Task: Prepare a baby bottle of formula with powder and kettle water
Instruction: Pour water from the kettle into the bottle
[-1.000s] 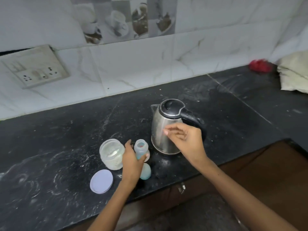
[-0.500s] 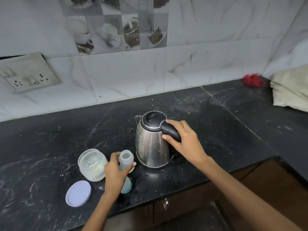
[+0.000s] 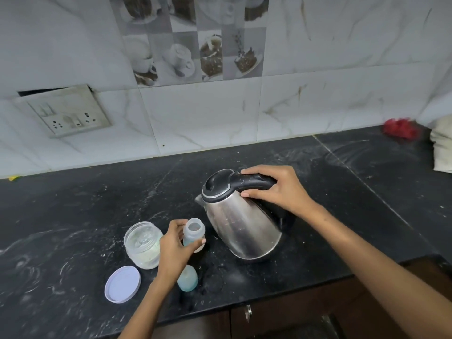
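Now right hand (image 3: pixel 281 189) fingers wrapped round kettle (image 3: pixel 242 223) handle, kettle tipped, spout toward baby bottle (image 3: pixel 193 234) near table front edge. Left hand (image 3: pixel 175 250) grips bottle, likely steadying open mouth for pour. Open powder jar (image 3: pixel 143 244) just beside.

White marble-look tiled wall (image 3: pixel 318 99) rises behind the black speckled stone bench (image 3: pixel 73 216). Grey picture tiles of cups and cakes (image 3: pixel 193 45) sit high on that wall; left of them, a beige switch-and-socket plate (image 3: pixel 66 113). Dark wooden cabinet fronts (image 3: pixel 305 319) below the bench.
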Demonstrator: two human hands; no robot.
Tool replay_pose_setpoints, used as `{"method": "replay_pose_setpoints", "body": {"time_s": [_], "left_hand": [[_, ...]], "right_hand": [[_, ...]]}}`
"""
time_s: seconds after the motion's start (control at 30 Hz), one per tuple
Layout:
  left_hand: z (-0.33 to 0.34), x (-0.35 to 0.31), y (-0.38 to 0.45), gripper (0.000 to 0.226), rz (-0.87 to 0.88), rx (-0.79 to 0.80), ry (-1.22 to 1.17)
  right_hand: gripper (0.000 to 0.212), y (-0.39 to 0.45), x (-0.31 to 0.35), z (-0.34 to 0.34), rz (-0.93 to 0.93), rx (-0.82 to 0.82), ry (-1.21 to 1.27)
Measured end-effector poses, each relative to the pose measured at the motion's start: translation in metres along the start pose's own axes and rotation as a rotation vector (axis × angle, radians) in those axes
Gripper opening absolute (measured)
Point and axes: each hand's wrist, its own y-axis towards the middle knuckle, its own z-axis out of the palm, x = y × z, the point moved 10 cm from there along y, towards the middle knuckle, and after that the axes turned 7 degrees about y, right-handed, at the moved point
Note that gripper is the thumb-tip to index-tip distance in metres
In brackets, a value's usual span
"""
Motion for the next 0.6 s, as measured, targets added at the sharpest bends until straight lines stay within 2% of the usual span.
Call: {"method": "replay_pose_setpoints", "body": {"time_s": [0.23,0.43,0.6], "left_hand": [[0.006,0.01,0.013,0.056,-0.007,0.045,0.007],[0.008,0.006,0.018,0.054,0.024,0.078,0.062],[0.013,0.004,0.019,0.055,0.037,0.129,0.101]], "right_hand": [[0.047,0.036,0.025,0.028,-0.066,0.338,-0.143],[0.045,0.054,0.035,0.052,-0.075,0.52,-0.236],[0.044,0.067,0.042,0.066,-0.079,0.609,-0.327]]}}
